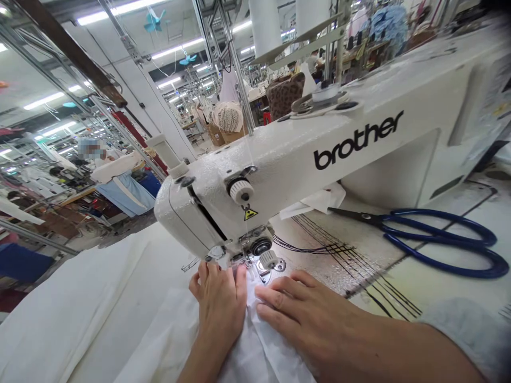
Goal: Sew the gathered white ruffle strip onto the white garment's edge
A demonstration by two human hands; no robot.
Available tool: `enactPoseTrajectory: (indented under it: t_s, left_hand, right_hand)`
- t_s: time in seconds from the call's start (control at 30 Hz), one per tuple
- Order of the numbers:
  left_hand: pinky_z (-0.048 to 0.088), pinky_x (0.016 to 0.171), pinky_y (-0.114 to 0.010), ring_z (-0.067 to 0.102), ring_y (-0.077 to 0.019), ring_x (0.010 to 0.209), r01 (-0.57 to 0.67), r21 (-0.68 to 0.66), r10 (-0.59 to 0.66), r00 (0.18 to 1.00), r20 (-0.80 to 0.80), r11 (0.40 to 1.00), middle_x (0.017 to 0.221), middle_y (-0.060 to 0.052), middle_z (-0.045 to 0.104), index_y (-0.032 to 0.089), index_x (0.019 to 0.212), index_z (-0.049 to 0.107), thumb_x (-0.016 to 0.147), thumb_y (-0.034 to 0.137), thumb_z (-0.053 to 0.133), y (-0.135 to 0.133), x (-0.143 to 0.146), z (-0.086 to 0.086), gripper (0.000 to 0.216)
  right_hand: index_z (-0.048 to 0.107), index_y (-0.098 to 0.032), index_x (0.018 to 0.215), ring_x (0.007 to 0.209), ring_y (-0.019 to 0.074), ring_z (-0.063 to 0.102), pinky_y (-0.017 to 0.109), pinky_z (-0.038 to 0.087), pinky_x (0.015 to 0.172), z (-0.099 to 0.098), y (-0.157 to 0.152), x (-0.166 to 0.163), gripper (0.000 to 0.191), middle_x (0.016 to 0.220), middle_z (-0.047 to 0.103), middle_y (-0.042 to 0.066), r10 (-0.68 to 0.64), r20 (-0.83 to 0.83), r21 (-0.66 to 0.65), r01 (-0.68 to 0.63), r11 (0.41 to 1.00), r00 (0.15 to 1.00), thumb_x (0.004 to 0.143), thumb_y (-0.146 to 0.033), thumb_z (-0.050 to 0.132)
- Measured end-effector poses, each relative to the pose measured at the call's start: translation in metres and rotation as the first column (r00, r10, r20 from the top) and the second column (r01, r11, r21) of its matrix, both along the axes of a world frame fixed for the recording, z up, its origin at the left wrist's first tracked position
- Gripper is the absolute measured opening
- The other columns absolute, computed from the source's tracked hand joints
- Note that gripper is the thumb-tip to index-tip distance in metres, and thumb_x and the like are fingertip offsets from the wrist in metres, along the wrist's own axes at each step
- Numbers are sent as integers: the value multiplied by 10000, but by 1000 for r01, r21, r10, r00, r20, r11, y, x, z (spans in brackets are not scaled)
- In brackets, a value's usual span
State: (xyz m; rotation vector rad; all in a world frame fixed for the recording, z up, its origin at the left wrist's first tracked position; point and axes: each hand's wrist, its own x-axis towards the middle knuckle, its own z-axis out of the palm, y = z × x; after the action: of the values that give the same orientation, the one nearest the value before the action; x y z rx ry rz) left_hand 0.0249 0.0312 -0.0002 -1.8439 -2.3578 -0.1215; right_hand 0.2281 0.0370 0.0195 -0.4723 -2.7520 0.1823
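Note:
White fabric (pixel 255 340) runs under the presser foot of a white sewing machine (pixel 279 143) marked "brother". My left hand (pixel 220 298) lies on the cloth just left of the needle area, its fingers bent over the fabric and its thumb pointing toward the foot. To the right of the seam, my right hand (pixel 295 306) rests with its fingers stretched out on the cloth's folded edge. Both hands are close to the needle. The needle tip itself is hard to make out. Cloth beneath the palms is hidden.
Blue-handled scissors (pixel 443 239) lie on the machine bed at right, by dark drawn lines. A white scrap (pixel 319 199) sits under the machine arm. More white cloth (pixel 80 298) spreads leftward. Behind are a rail, workstations and a person (pixel 101 154).

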Motion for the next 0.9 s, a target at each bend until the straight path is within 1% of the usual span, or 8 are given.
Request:
enactPoseTrajectory:
  t_s: [0.1, 0.2, 0.4, 0.5, 0.6, 0.73, 0.8, 0.9]
  left_hand:
    - [282, 997, -518, 469, -331, 1106, -5, -6, 5, 1000, -25, 1000, 945, -138, 643, 175, 769, 687, 933, 345, 342, 3, -1, -1, 419]
    - [292, 986, -520, 473, -347, 1101, -8, -19, 7, 999, -50, 1000, 915, -162, 651, 161, 740, 695, 932, 349, 320, 7, -1, 0, 461]
    - [327, 947, -524, 502, -352, 1059, -10, -26, 8, 998, -60, 1000, 835, -141, 667, 183, 696, 688, 924, 336, 320, 9, 2, 4, 459]
    - [340, 939, -525, 495, -358, 1069, -22, -12, 22, 999, -48, 1000, 858, -151, 666, 176, 680, 680, 924, 342, 313, 8, 2, 5, 471]
    - [350, 934, -532, 481, -363, 1085, -30, 5, 31, 999, -22, 1000, 886, -153, 655, 175, 692, 672, 916, 353, 323, 10, 0, 3, 452]
    - [380, 908, -536, 470, -392, 1102, -66, 34, 64, 997, 41, 997, 865, -176, 629, 160, 661, 657, 887, 339, 369, 19, -9, 0, 407]
    - [398, 904, -528, 447, -398, 1158, -78, 73, 72, 994, 84, 994, 966, -195, 624, 144, 759, 678, 874, 322, 392, 22, -14, 1, 356]
    - [407, 930, -512, 443, -362, 1209, -64, 147, 41, 987, 156, 987, 1183, -183, 586, 160, 1021, 661, 884, 335, 396, 12, -18, 13, 345]
  right_hand:
    - [489, -68, 1336, 1191, 315, 493, 459, 361, 1065, -2, 1, -1, 583, 1370, 510, 160, 22, 45, -100, -18, 995, 999, 830, -303, 658]
    - [488, -48, 1315, 1160, 320, 483, 467, 361, 1041, -5, 1, -1, 602, 1360, 497, 182, 35, 31, -146, -30, 989, 999, 801, -314, 655]
    - [517, -45, 1258, 1080, 290, 485, 428, 381, 982, -5, 2, 0, 557, 1277, 535, 177, 47, -1, -136, -47, 990, 999, 753, -253, 626]
    - [524, -52, 1233, 1066, 275, 478, 409, 375, 980, -2, 2, 1, 533, 1251, 540, 160, 42, 12, -138, -40, 990, 999, 737, -219, 623]
    - [519, -50, 1234, 1052, 270, 476, 406, 380, 969, -1, 2, 1, 535, 1240, 538, 155, 46, 16, -136, -44, 990, 999, 740, -221, 629]
    - [519, -47, 1226, 1024, 270, 480, 411, 399, 939, -2, 6, 0, 551, 1254, 527, 159, 61, 41, -115, -56, 992, 997, 711, -198, 646]
    - [520, -51, 1225, 1036, 273, 479, 420, 396, 942, 0, 7, 1, 538, 1270, 520, 162, 70, 28, -88, -67, 994, 997, 713, -172, 631]
    - [538, -58, 1207, 1006, 271, 498, 422, 414, 900, 4, -3, 6, 479, 1233, 551, 150, 82, -4, -40, -82, 996, 997, 738, -128, 606]
